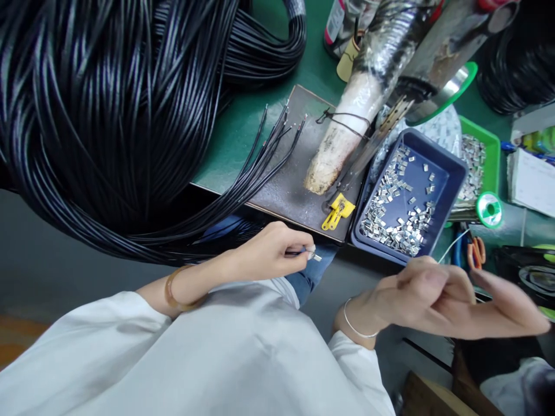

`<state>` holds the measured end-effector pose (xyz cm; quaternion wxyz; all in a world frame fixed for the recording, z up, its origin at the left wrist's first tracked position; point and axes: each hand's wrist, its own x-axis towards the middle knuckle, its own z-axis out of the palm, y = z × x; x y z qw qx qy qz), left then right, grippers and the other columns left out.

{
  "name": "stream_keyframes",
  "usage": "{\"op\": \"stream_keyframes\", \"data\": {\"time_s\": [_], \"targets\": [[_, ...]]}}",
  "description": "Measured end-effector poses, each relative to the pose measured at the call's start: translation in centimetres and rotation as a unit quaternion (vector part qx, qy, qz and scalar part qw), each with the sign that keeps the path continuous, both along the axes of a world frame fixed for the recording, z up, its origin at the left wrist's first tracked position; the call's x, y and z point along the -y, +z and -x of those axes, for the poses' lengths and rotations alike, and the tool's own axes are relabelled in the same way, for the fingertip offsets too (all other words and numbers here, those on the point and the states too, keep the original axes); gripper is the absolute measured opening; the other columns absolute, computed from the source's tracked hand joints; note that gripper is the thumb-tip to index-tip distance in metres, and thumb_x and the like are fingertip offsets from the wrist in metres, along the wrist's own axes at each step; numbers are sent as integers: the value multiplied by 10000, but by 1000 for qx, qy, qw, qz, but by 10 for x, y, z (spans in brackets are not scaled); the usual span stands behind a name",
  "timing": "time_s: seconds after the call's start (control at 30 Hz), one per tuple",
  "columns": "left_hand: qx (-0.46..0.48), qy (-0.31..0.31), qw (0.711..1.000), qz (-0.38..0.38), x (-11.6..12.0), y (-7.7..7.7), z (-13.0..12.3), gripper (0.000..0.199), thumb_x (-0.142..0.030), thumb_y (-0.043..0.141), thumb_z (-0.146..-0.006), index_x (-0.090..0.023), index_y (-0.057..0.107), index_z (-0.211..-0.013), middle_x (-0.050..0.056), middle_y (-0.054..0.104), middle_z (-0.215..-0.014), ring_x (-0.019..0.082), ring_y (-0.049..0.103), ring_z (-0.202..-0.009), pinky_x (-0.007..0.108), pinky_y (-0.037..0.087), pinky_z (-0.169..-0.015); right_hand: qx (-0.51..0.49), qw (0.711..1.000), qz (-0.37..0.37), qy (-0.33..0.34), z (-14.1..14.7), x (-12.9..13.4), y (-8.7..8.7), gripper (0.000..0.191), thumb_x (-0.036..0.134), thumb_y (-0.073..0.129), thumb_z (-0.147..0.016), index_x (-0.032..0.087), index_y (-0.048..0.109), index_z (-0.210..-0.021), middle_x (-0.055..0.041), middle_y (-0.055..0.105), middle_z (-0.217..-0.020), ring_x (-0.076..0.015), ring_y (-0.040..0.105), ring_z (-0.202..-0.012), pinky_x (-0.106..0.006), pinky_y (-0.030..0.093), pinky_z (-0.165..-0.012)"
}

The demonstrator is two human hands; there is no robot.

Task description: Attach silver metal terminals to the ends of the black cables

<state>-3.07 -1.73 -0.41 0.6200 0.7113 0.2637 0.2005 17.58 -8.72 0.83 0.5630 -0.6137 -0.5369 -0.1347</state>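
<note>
My left hand is closed in a pinch near the bench edge. Between its fingertips is the end of a black cable, with a small silvery metal connector sticking out past them. My right hand is palm up in front of the blue tray, most fingers curled in and one stretched to the right, slightly blurred. From its curled fingers a thin pale solder wire runs up and right. The blue tray contains many loose metal connectors.
A large bundle of black cables covers the left. A wrapped white tube and a soldering iron slant over a dark board with a yellow clip. Further right are a green bin, solder spool and pliers.
</note>
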Motion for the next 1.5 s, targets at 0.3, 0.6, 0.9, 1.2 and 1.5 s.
{"op": "stream_keyframes", "data": {"time_s": [0.3, 0.6, 0.9, 1.2, 1.5], "targets": [[106, 188, 963, 159, -9, 5, -12, 113, -242, 646, -808, -130, 634, -796, -87, 290, -542, 53, 239, -499, 199, 203, -481, 47, 988, 91, 112, 41, -5, -6, 198, 48, 708, -786, 206, 641, -885, -11, 766, -923, -156, 754, -830, -290, 621, -742], [124, 234, 955, 131, -13, 0, -24, 128, -237, 663, -779, -132, 629, -714, -62, 390, -540, 49, 313, -502, 199, 238, -485, 66, 986, 91, 120, 46, -21, -23, 181, 68, 705, -797, 212, 636, -880, -11, 743, -953, -125, 709, -867, -249, 596, -711], [125, 248, 955, 104, -16, 5, -25, 128, -227, 653, -776, -125, 625, -704, -73, 351, -519, 41, 267, -480, 197, 203, -449, 48, 989, 68, 126, 48, -26, -21, 183, 70, 713, -784, 219, 647, -867, -14, 726, -990, -147, 717, -896, -298, 638, -743], [86, 195, 973, 82, -12, 0, -19, 121, -195, 615, -824, -130, 621, -722, -90, 284, -531, 44, 250, -488, 204, 205, -472, -40, 983, 57, 168, 41, -20, -21, 185, 79, 653, -839, 216, 619, -959, 2, 750, -921, -155, 752, -803, -310, 646, -692], [-36, 145, 962, -228, -14, -1, 16, 145, -242, 635, -892, -162, 746, -940, 57, 749, -902, 153, 671, -811, 260, 503, -744, -56, 988, -128, 70, 22, -23, -10, 24, 230, 666, -879, 226, 652, -898, 95, 547, -555, -66, 534, -381, -186, 311, -288]]}}
